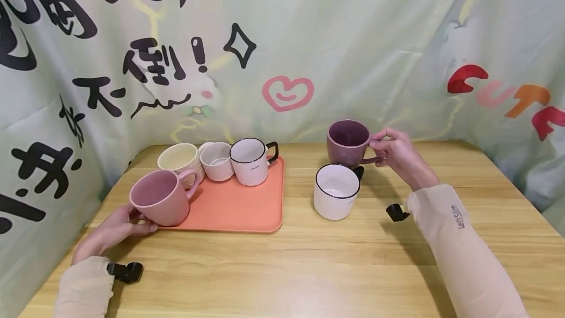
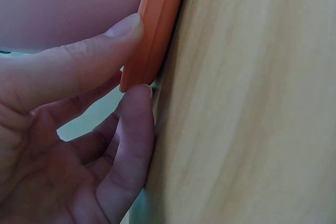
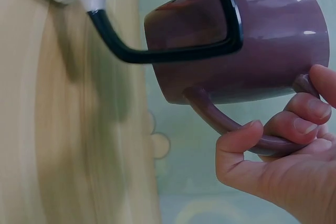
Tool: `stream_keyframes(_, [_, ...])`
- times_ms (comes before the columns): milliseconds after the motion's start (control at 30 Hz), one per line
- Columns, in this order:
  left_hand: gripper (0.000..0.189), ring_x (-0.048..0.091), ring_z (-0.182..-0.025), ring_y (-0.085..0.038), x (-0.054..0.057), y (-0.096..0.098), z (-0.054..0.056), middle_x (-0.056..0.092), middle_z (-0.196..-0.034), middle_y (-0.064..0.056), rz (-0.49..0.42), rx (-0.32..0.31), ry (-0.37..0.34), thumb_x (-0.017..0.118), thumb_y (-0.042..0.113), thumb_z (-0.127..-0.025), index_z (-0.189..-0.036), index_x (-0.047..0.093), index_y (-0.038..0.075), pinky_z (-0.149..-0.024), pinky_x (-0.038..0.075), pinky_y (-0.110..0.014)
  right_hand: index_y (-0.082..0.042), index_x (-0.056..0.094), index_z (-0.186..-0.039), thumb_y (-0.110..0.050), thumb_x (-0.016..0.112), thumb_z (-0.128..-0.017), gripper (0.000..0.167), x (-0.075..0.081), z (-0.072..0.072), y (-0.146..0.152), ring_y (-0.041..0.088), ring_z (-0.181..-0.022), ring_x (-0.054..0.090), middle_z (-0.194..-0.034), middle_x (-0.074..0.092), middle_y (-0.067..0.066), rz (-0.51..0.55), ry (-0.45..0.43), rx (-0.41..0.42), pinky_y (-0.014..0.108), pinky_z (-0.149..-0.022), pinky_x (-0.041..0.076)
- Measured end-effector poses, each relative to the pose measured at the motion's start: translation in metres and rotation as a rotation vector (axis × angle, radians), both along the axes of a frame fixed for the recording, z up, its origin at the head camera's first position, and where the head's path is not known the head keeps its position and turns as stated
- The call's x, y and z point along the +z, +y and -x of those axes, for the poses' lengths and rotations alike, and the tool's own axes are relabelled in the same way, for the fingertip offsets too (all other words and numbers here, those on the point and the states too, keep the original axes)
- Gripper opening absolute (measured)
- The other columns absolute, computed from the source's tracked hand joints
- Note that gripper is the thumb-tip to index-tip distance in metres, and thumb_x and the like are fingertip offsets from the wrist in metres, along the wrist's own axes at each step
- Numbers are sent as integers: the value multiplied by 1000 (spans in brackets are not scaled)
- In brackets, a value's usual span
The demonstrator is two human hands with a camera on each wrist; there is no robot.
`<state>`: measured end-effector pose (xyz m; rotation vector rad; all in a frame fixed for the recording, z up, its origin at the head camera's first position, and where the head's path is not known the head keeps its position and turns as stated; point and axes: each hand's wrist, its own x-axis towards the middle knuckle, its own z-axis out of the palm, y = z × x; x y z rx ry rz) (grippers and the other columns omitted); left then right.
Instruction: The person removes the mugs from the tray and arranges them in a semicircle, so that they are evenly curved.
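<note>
In the head view my left hand is at the near left corner of the orange tray. Up close in the left wrist view, the thumb and fingers pinch the tray's rim. A pink mug stands on that corner, its handle to the right. With the fingers curled round its handle, my right hand holds a purple mug, which looks raised off the table. Just in front of it stands a white ribbed mug with a black rim; its black handle crosses before the purple mug in the right wrist view.
At the back of the tray are a cream mug, a small white cup and another black-rimmed white mug. A printed curtain hangs behind the wooden table. A black wrist mount sits at the right cuff.
</note>
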<state>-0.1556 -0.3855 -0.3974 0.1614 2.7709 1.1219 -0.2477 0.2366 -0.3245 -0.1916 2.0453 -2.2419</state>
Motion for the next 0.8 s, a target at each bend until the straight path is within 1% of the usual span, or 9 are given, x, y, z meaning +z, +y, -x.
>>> stream_keyframes(67, [67, 58, -108, -23, 0, 0, 0, 61, -125, -31, 1, 2, -5, 81, 14, -86, -134, 46, -17, -82, 43, -17, -12, 60, -87, 7, 51, -99, 24, -2, 0, 2, 15, -59, 40, -66, 47, 1, -10, -7, -1, 31, -57, 41])
stream_keyframes(133, [68, 57, -109, -26, 0, 1, 0, 60, -126, -31, 2, 3, -5, 81, 14, -86, -135, 45, -17, -82, 43, -17, -11, 58, -88, 7, 51, -99, 23, -4, 0, 5, 15, -59, 40, -65, 46, 1, -23, -14, -1, 31, -58, 41])
stream_keyframes(267, [68, 57, -107, -24, 0, 1, 0, 60, -125, -31, -3, 7, -5, 81, 13, -86, -134, 45, -17, -82, 43, -17, -11, 57, -89, 7, 51, -99, 22, -10, 2, 8, 14, -59, 40, -66, 46, 1, -29, -29, 11, 31, -58, 41])
stream_keyframes(400, [68, 57, -107, -24, 1, 2, 0, 60, -124, -30, -5, 6, -3, 81, 14, -86, -135, 45, -18, -81, 43, -17, -11, 58, -87, 9, 49, -99, 25, -19, 7, 12, 15, -59, 40, -65, 43, 1, -9, -42, 41, 32, -57, 41])
stream_keyframes(533, [67, 57, -108, -24, 1, 2, -1, 60, -124, -30, -10, 5, 3, 81, 14, -86, -134, 46, -17, -82, 43, -17, -12, 59, -85, 10, 45, -98, 30, -31, 13, 16, 15, -59, 39, -64, 41, 1, 22, -21, 102, 33, -57, 40])
stream_keyframes(667, [67, 57, -107, -22, 0, 2, -1, 61, -124, -30, -12, 2, 6, 81, 13, -86, -134, 46, -18, -82, 43, -17, -11, 59, -87, 11, 39, -100, 33, -41, 21, 22, 16, -60, 38, -65, 41, 1, 63, 22, 197, 33, -58, 41])
stream_keyframes(800, [66, 58, -106, -21, 0, 2, -1, 61, -124, -30, -12, 1, 7, 81, 13, -86, -133, 47, -18, -82, 43, -16, -11, 60, -91, 7, 37, -103, 31, -45, 29, 28, 16, -62, 41, -69, 43, 1, 64, 35, 271, 34, -61, 43])
